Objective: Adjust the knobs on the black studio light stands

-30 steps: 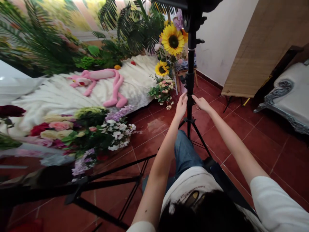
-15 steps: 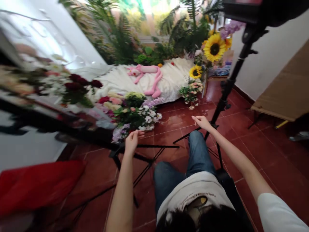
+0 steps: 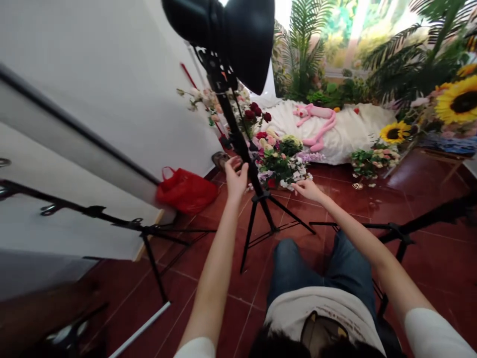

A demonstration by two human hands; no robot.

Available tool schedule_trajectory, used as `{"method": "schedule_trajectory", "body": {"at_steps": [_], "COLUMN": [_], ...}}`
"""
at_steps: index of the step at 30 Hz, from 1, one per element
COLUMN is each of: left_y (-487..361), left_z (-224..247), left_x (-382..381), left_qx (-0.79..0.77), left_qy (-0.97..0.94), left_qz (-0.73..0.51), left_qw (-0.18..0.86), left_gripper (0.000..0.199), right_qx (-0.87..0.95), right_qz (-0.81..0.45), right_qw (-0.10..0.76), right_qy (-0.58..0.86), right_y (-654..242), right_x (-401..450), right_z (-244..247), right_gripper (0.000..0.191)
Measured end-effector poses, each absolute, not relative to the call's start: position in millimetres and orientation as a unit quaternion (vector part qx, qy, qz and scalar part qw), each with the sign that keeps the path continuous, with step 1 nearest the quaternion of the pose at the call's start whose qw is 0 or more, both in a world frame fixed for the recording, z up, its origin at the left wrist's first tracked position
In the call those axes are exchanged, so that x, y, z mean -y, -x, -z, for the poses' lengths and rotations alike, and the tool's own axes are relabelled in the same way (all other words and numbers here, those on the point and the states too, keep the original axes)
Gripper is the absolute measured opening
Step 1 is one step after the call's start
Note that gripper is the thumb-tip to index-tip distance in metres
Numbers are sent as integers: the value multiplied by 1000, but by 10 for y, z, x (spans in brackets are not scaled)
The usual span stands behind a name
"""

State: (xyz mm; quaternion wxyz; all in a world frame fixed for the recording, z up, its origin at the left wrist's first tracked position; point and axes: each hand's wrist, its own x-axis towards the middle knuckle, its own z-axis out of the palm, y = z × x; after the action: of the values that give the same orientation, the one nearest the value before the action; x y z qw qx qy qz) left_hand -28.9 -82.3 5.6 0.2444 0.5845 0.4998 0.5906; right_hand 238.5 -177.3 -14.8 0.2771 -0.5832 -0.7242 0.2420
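Red bag [image 3: 188,191] on tiled floor [image 3: 238,311], then L hand [image 3: 235,179], just L of lamp stand [image 3: 242,145]; fingers parted, curved, can't tell if touching. Stand's on floor betw. hands, long axis near vert., top tilted L, lamp head [image 3: 248,42] facing R. R hand [image 3: 308,190]: fingers narrow, nr white flowers [image 3: 301,174], grip unclear.

The stand [image 3: 240,136] rises mid-frame, its lamp [image 3: 248,44] at the top. Left of it on the floor [image 3: 234,328] lies a bag [image 3: 188,191]; right of it, flowers [image 3: 285,164] before a cloth [image 3: 354,134]. On the cloth, upper right, lies a toy [image 3: 318,112]. Sunflowers [image 3: 462,104]: right edge.
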Motion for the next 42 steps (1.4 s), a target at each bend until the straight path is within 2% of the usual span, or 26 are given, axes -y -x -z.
{"method": "schedule_trajectory", "body": {"at_steps": [5, 10, 16, 22, 26, 30, 34, 38, 42], "left_y": [44, -33, -16, -15, -21, -32, -37, -40, -47], "left_z": [29, 197, 265, 265, 302, 340, 349, 350, 356], "left_x": [639, 595, 562, 563, 532, 493, 485, 489, 489], "left_qx": [-531, -562, -562, -565, -566, -565, -567, -570, -570], "left_qy": [-604, -601, -600, -607, -601, -597, -596, -594, -593], "left_qz": [-553, -544, -545, -540, -549, -558, -558, -558, -560], "left_qw": [218, 167, 165, 147, 132, 117, 109, 100, 96], "left_gripper": [58, 66, 62, 63, 59, 58, 60, 61, 61], "right_qx": [782, 813, 846, 884, 894, 874, 832, 830, 873], "right_qz": [-143, -38, 19, 66, 106, 128, 120, 118, 124], "right_qw": [148, 112, 32, -14, 1, 81, 132, 162, 133], "right_qy": [588, 570, 531, 462, 435, 462, 525, 520, 452], "right_y": [-1845, -1478, -1245, -1197, -1192, -1172, -1118, -1110, -1133], "right_x": [1199, 711, 458, 224, 147, 254, 323, 148, -53], "right_z": [-184, -549, -814, -1023, -965, -699, -433, -361, -328], "right_gripper": [27, 46, 35, 46, 33, 30, 33, 38, 40]}}
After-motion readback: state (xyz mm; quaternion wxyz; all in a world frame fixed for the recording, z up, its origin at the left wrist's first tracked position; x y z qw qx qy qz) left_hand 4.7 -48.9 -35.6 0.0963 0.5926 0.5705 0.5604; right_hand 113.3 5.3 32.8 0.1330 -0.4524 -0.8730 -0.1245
